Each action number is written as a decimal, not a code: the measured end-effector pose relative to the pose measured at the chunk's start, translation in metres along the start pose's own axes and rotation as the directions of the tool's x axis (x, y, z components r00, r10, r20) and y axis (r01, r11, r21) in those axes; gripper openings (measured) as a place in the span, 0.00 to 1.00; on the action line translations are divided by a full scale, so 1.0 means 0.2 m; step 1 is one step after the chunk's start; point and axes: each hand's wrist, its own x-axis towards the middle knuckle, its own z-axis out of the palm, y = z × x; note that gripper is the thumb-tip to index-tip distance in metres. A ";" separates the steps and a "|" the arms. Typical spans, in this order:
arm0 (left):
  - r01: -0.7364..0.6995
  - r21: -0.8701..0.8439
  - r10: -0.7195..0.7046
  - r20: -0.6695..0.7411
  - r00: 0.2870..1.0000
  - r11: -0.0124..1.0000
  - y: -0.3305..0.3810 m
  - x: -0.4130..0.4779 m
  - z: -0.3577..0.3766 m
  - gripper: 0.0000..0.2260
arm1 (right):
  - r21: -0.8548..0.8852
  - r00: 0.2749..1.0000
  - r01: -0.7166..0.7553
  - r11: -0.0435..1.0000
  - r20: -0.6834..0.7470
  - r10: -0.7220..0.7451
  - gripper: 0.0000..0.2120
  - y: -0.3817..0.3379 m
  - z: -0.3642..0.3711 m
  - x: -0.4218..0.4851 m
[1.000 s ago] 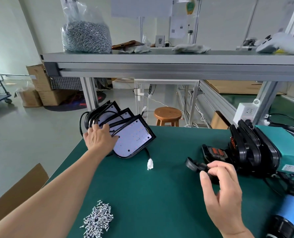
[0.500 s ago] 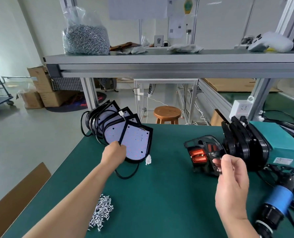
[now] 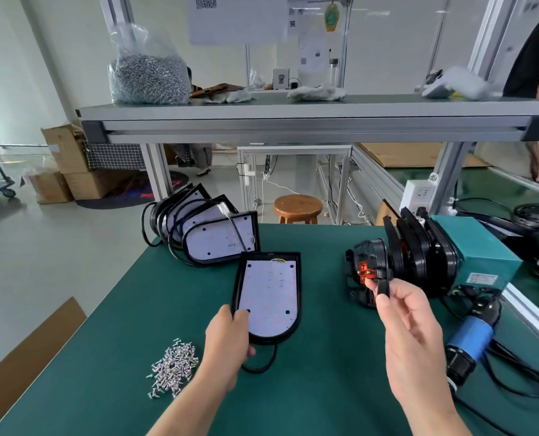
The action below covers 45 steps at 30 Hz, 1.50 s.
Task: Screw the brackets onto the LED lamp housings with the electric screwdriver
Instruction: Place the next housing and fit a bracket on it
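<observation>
While the right grip [image 3: 412, 335] only pinches the small black plastic bracket [image 3: 383, 284] at 3 o'clock of the black round-ended LED lamp housing [image 3: 269, 297], held at its 7 o'clock edge by the left grip [image 3: 227, 338], the bracket could slip out.

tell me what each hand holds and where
Left hand grips a lamp housing at its rounded near-left edge; right hand pinches a black bracket by its near edge.

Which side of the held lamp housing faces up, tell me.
LED side up: the lamp housing, gripped by the left hand, shows its white dotted board.
</observation>
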 end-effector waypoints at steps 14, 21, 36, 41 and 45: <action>-0.005 0.030 -0.002 0.224 0.975 1.000 -0.09 -0.39 0.10 0.06 | -0.362 0.911 0.328 0.873 0.364 -0.191 0.04 -0.16 -0.03 -0.09; -0.013 -0.030 0.021 0.276 0.961 0.999 -0.11 -0.46 0.10 0.13 | -0.508 0.756 0.532 0.677 0.645 -0.110 0.04 -0.13 -0.06 -0.20; -0.275 0.096 0.261 0.143 0.955 0.957 -0.04 -0.38 0.06 0.19 | -0.537 0.618 0.555 0.636 0.777 0.117 0.09 -0.09 -0.09 -0.29; -0.297 0.176 0.263 0.193 0.945 0.939 -0.06 -0.29 0.10 0.07 | -0.546 0.701 0.414 0.728 0.702 0.128 0.10 -0.08 -0.09 -0.30; -0.314 0.141 0.298 0.123 0.947 0.939 -0.10 -0.29 0.11 0.08 | -0.641 0.946 0.227 0.733 0.323 -0.011 0.08 -0.05 -0.08 -0.26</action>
